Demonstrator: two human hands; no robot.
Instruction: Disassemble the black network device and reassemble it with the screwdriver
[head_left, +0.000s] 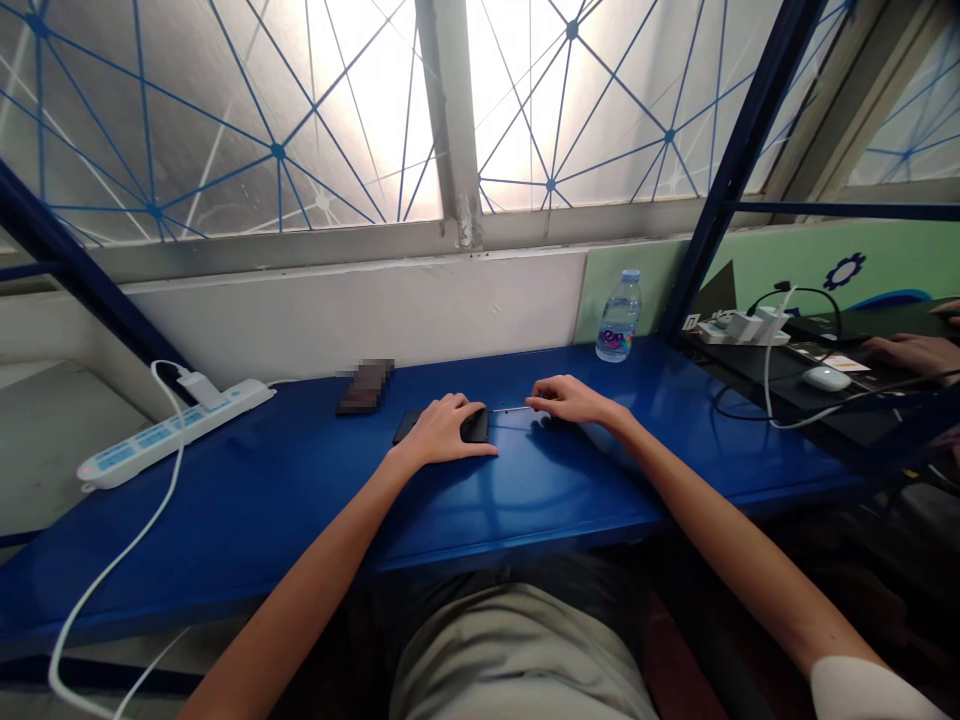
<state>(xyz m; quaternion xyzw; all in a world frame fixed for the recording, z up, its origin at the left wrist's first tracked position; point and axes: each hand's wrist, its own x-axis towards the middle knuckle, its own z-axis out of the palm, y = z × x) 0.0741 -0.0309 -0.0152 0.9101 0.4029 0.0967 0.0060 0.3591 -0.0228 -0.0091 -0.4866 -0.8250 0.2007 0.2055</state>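
A flat black object [475,428], like a phone, lies on the blue table [300,520]. Over it rests my left hand [442,428], with thumb and fingers spread around its right part. To the right, my right hand [566,398] is closed in a pinch on a thin, light rod [510,410]. The rod points left, its far tip near the right edge of the black object; whether they touch is too small to tell.
A white power strip [172,430] with a cable is at the left. A pixelated dark item [365,388] lies behind my left hand. A water bottle [619,318] stands at the back right. Farther right are chargers, a white mouse [826,378] and another person's hand [911,352].
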